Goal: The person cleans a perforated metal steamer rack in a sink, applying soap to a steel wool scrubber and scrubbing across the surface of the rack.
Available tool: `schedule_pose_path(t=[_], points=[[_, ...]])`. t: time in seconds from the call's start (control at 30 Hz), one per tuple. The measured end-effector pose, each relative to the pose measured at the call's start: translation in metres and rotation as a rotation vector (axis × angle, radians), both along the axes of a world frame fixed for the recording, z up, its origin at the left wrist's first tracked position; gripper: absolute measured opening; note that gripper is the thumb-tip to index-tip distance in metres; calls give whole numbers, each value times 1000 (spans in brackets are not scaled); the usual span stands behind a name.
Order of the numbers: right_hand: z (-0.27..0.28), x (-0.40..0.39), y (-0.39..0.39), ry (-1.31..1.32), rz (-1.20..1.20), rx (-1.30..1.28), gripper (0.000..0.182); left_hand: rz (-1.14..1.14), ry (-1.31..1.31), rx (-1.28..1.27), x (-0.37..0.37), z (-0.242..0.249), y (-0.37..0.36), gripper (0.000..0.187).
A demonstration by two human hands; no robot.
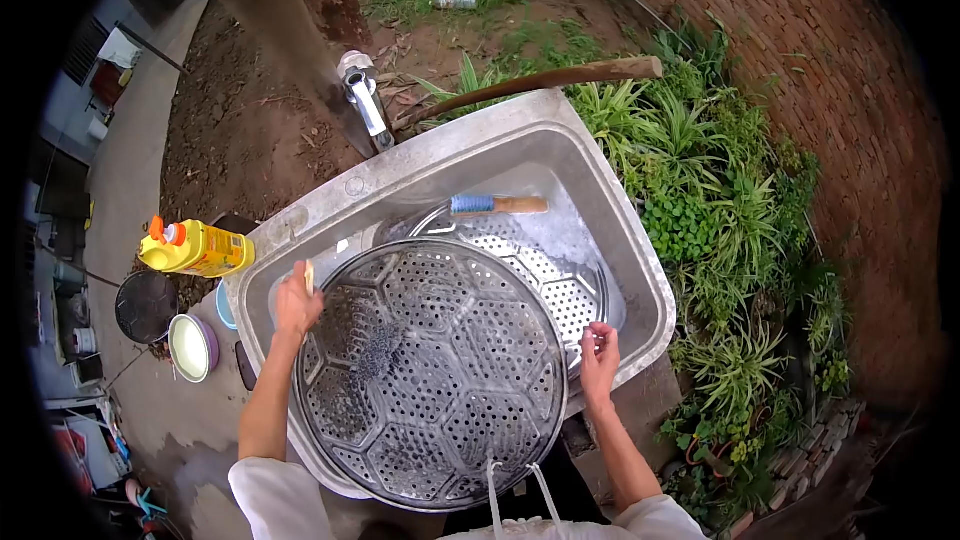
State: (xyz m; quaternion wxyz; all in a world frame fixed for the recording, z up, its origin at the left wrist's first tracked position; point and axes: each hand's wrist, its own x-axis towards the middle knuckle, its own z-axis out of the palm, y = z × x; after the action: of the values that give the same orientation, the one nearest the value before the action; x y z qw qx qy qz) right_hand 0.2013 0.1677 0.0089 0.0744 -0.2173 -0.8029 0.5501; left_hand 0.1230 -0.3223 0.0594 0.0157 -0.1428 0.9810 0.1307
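Note:
A large round perforated metal steamer tray (pixel 470 330) rests tilted over the near side of the sink (pixel 350 187). On the tray's left part lies a dark grey steel-wool scourer (pixel 377 352). My left hand (pixel 296 306) is closed at the tray's upper left edge, with a small tan piece sticking out of the fingers; I cannot tell what it is. Just off the tray's right rim, my right hand (pixel 600 365) has its fingers curled together, with nothing showing in them. Behind, a second perforated tray (pixel 570 292) sits in the sink under a wooden-handled brush (pixel 500 205) with blue bristles.
A tap (pixel 367 110) stands at the sink's far edge, beside a wooden pole (pixel 540 78). To the left are a yellow detergent bottle (pixel 200 248) and a pale basin (pixel 193 348). Green plants (pixel 730 270) grow along the right, before a brick wall (pixel 850 90).

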Motion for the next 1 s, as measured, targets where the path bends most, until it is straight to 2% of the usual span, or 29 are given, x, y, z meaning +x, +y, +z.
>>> schedule_pose_path(t=[0.1, 0.2, 0.3, 0.47, 0.53, 0.73, 0.83, 0.9, 0.93, 1.0], points=[[-1, -20, 19, 40, 16, -60, 16, -347, 6, -91, -46, 23, 78, 44], [5, -45, 42, 65, 62, -85, 14, -441, 76, -78, -113, 37, 154, 41], [23, -72, 62, -3, 153, -57, 9, -551, 158, -191, -189, 44, 217, 38], [20, -102, 104, -40, 154, -6, 10, -687, 201, -283, -301, 33, 298, 50], [22, -107, 117, 9, 137, 54, 11, -743, 249, -410, -332, 22, 321, 57], [16, -104, 136, 1, 170, -19, 9, -770, 182, -328, -361, 10, 344, 73], [17, -110, 135, 13, 180, -18, 8, -813, 171, -295, -361, 12, 332, 77], [19, -110, 138, -20, 180, -33, 7, -793, 288, -145, -354, 9, 322, 87], [19, -110, 140, -24, 185, -28, 7, -787, 285, -140, -348, 9, 318, 87], [18, -110, 139, -27, 151, -113, 7, -729, 258, -84, -337, 14, 303, 98]])
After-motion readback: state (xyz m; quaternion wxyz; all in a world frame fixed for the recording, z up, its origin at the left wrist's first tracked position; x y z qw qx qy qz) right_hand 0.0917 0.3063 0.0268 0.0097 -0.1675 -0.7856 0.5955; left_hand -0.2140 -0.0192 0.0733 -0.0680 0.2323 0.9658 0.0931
